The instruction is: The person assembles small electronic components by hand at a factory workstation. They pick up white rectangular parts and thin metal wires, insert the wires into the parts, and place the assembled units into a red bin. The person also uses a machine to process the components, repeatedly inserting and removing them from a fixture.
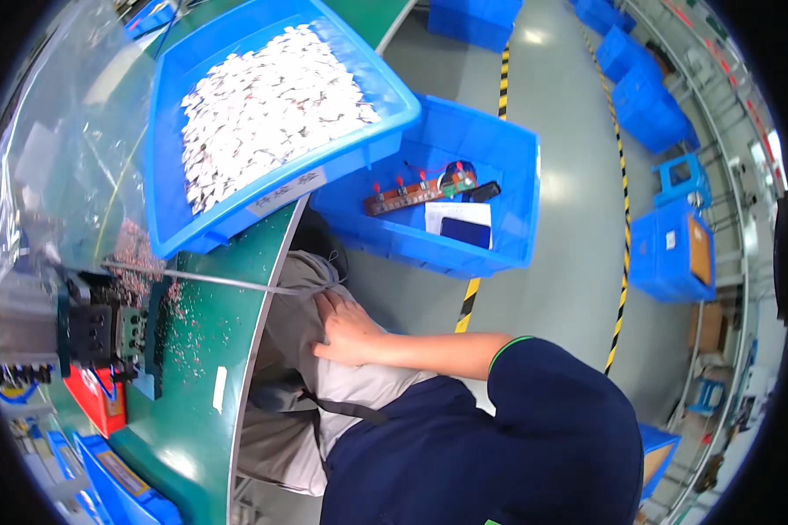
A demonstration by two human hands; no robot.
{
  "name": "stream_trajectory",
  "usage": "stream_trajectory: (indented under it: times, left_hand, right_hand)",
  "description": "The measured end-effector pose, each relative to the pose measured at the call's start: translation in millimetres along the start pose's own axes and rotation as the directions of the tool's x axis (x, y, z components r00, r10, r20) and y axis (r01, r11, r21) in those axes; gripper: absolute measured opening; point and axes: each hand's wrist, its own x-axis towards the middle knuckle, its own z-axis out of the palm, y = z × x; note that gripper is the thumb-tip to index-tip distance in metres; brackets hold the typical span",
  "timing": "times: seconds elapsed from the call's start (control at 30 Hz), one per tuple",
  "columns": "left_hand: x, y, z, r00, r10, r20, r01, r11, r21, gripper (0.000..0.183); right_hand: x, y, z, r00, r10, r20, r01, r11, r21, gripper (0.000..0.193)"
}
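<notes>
My right hand (348, 332) rests on the thigh of my grey trousers (302, 302), thumb apart from the other fingers and nothing seen in its grasp. My left hand is out of view. Beside my knee, the green worktable (201, 341) carries a small machine (105, 332) with a dark block. Small pinkish bits (149, 262) lie scattered around it. A thin metal rod (228, 281) reaches from the machine past the table edge toward my leg. On the table's far part stands a blue tray (171, 175) heaped with small white pieces (271, 114).
A blue bin (512, 201) beside the table holds a brown strip with red-tipped parts (420, 192), paper and a dark flat object. Clear plastic sheeting (52, 184) hangs at the left. A red bin (96, 398) and blue bins (118, 481) stand nearer. Striped tape (623, 262) marks the floor.
</notes>
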Motion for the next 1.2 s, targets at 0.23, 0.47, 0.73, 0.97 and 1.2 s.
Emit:
stream_trajectory:
  times: [0.23, 0.47, 0.73, 0.97, 1.2]
  left_hand:
    - [6.8, 1.7, 1.1, 0.989, 0.070, -0.131, -0.063, 0.996, 0.060, 0.029]
    - [0.8, 15.8, -13.3, 0.941, 0.149, -0.303, -0.090, 0.976, 0.200, 0.026]
    - [-34.8, 100.5, -59.3, 0.686, 0.470, -0.556, -0.023, 0.778, 0.628, 0.023]
    - [-92.5, 137.8, -132.2, 0.523, 0.326, -0.788, 0.620, 0.489, 0.614, 0.021]
    - [-209.1, 23.4, -93.4, 0.305, -0.170, -0.937, 0.945, 0.178, 0.275, 0.026]
  right_hand:
    - [-1.0, -3.3, 4.9, 0.997, -0.052, -0.052, 0.050, 0.998, -0.041, 0.093]
    - [-7.5, -4.8, -2.5, 1.000, 0.001, -0.030, -0.001, 1.000, -0.008, 0.090]
    - [8.4, 6.5, 11.2, 0.997, -0.011, 0.074, 0.016, 0.998, -0.066, 0.071]
    - [-20.9, 13.5, -2.6, 0.982, -0.144, -0.119, 0.102, 0.946, -0.308, 0.085]
    - [11.9, -9.1, 6.3, 0.962, -0.273, -0.029, 0.256, 0.931, -0.260, 0.098]
